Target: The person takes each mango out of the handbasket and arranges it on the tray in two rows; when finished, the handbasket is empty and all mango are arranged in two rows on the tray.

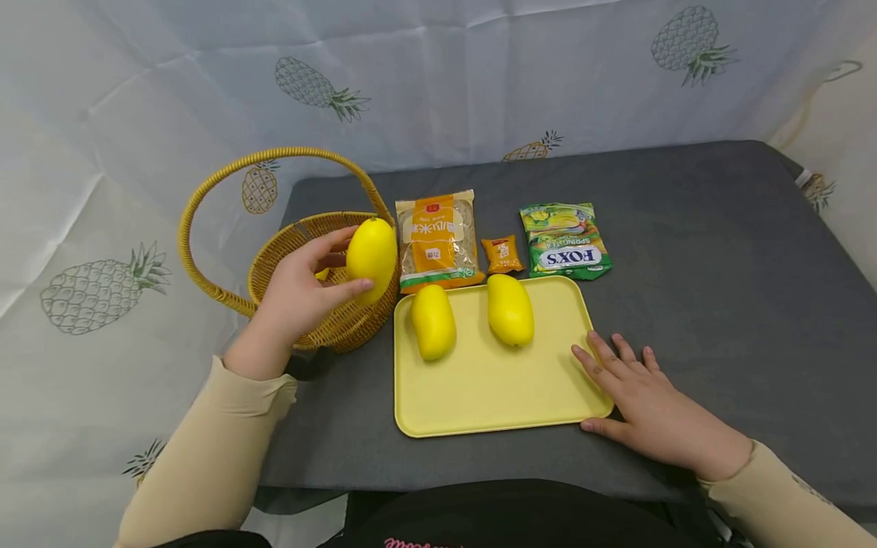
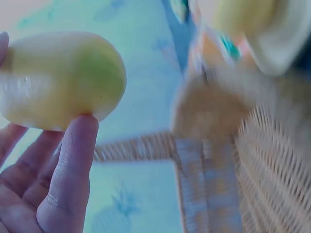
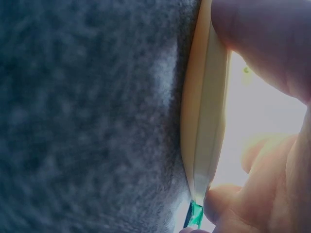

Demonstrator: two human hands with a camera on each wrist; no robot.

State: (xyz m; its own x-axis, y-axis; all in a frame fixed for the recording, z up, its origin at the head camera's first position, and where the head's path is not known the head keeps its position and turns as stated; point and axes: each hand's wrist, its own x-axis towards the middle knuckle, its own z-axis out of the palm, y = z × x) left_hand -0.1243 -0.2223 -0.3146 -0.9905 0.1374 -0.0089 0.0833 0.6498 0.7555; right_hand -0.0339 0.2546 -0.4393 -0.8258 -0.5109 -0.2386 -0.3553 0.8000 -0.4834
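My left hand (image 1: 298, 285) grips a yellow mango (image 1: 373, 255) between thumb and fingers, over the right side of a wicker basket (image 1: 342, 323). In the left wrist view the mango (image 2: 63, 80) shows a greenish patch, with the thumb pressed to its side. A bit of something yellow shows inside the basket behind the hand. Two more mangoes, one on the left (image 1: 434, 323) and one nearer the middle (image 1: 510, 310), lie on a yellow tray (image 1: 479, 396). My right hand (image 1: 640, 399) rests with spread fingers at the tray's right edge; the right wrist view shows it beside the rim (image 3: 209, 107).
Behind the tray lie a bag of grain-like food (image 1: 438, 236), a small orange packet (image 1: 502, 255) and a green FOX'S bag (image 1: 565, 242). The basket's tall handle (image 1: 288, 154) arches up at the left. A pineapple-print curtain (image 1: 438, 91) hangs behind the grey table (image 1: 719, 266).
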